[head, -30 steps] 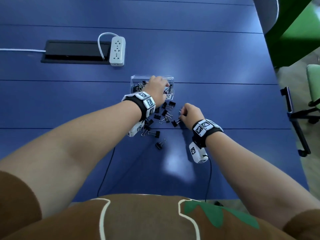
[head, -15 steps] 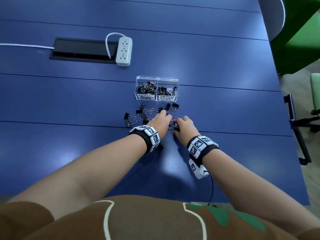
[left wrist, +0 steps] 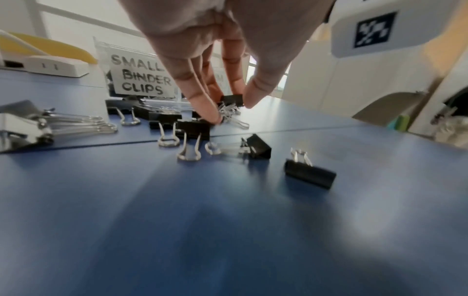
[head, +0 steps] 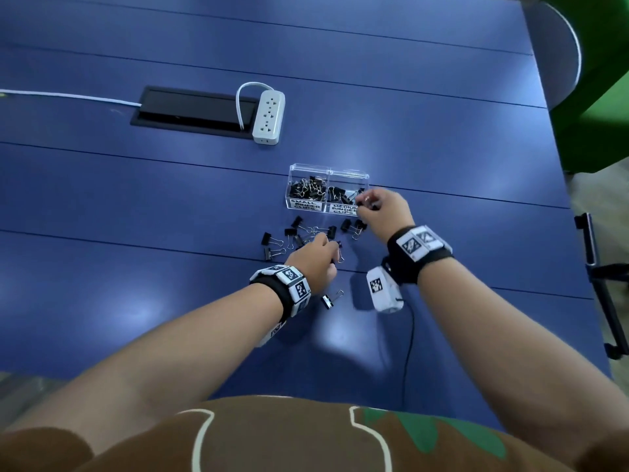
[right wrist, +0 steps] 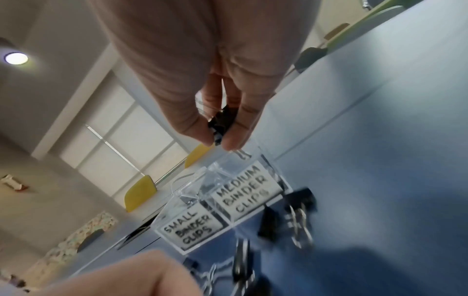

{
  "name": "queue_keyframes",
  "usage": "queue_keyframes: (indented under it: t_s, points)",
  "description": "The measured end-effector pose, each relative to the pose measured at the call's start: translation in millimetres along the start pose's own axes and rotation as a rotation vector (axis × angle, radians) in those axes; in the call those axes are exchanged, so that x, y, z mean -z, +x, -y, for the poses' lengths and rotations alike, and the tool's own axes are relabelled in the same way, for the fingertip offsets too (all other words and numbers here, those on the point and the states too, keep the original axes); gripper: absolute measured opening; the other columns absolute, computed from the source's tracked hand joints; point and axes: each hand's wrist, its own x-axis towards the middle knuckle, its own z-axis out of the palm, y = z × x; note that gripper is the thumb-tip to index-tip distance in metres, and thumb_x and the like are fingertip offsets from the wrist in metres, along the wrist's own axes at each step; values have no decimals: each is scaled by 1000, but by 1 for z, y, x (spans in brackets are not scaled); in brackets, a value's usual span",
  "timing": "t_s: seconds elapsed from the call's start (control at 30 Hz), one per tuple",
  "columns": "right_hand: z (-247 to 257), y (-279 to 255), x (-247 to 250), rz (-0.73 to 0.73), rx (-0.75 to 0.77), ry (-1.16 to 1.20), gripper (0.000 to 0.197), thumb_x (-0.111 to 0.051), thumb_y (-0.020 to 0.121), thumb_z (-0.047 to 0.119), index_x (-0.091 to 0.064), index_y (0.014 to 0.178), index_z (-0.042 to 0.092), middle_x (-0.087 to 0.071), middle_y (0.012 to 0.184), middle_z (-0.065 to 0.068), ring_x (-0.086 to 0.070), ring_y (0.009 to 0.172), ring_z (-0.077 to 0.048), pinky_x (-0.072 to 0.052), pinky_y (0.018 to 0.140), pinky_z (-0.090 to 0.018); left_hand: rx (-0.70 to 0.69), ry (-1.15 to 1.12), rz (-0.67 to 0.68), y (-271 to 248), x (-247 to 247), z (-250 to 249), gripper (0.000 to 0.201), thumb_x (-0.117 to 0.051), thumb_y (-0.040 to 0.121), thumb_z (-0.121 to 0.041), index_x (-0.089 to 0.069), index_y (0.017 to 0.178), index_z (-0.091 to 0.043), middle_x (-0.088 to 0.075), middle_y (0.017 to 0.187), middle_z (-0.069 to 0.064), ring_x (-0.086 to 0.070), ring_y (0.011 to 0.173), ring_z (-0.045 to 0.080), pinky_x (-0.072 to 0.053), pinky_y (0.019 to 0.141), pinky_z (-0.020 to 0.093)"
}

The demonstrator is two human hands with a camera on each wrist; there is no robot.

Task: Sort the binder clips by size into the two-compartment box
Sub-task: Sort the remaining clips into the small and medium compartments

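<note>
Pinching a clip point(right wrist: 219, 124), my right hand point(head: 386, 209) has risen over the medium compartment point(head: 347, 180); my left hand point(head: 315, 260) has dropped onto the table point(head: 136, 199), fingers narrowing on another.

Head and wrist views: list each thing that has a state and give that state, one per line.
Two-compartment box: lid off, both compartments partly filled with clips.
Right hand: pinching a black binder clip above the compartment labelled medium.
Left hand: fingertips down on a clip in the loose binder clips on the table; grip unclear.
Power strip: nothing plugged in.
</note>
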Motion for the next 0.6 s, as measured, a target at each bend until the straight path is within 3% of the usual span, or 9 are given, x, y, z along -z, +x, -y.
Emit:
queue_keyframes:
  t_s: [0.1, 0.23, 0.33, 0.47, 0.53, 0.6]
  points:
    - [20, 29, 2, 67, 61, -137, 16, -59, 80, 12, -67, 93, 14, -68, 93, -5, -59, 83, -21, -49, 80, -28, 18, -85, -42, 4, 13, 1, 14, -50, 87, -16, -54, 100, -15, -46, 111, 7, -53, 69, 28, -53, 72, 41]
    - [26, 51, -2, 127, 58, -290, 25, -59, 83, 19, -66, 108, 15, -68, 107, -6, -61, 91, -21, -46, 82, -25, 32, -161, -92, 21, 40, -2, 14, -50, 87, -18, -57, 99, -17, -47, 109, 5, -59, 78, 30, -53, 77, 42]
    - [17, 48, 2, 37, 31, -252, 15, -56, 84, 17, -65, 95, 13, -66, 97, -7, -59, 86, -23, -42, 76, -24, 1, -152, -150, 41, 61, -6, 17, -52, 87, -15, -60, 103, -12, -50, 110, 10, -59, 85, 29, -52, 82, 40]
    - [-18, 26, 4, -29, -177, -239, 9, -46, 87, 15, -53, 81, 16, -59, 87, -5, -50, 80, -23, -37, 72, -25, -33, -101, -181, 72, 80, -10, 16, -53, 88, -15, -61, 103, -11, -53, 111, 9, -59, 92, 25, -50, 88, 35]
    - [-35, 11, -4, 53, -223, -249, 18, -44, 85, 11, -60, 91, 18, -58, 92, -6, -54, 85, -26, -45, 78, -28, -53, -57, -180, 86, 84, -11, 15, -55, 88, -15, -61, 101, -11, -54, 109, 10, -59, 94, 26, -50, 88, 37]
    - [-47, -2, -15, 147, -169, -277, 34, -45, 85, 10, -62, 110, 25, -54, 99, -8, -55, 91, -27, -51, 84, -34, -65, -6, -164, 98, 84, -11, 15, -55, 88, -13, -61, 101, -12, -55, 110, 10, -56, 101, 28, -49, 92, 40]
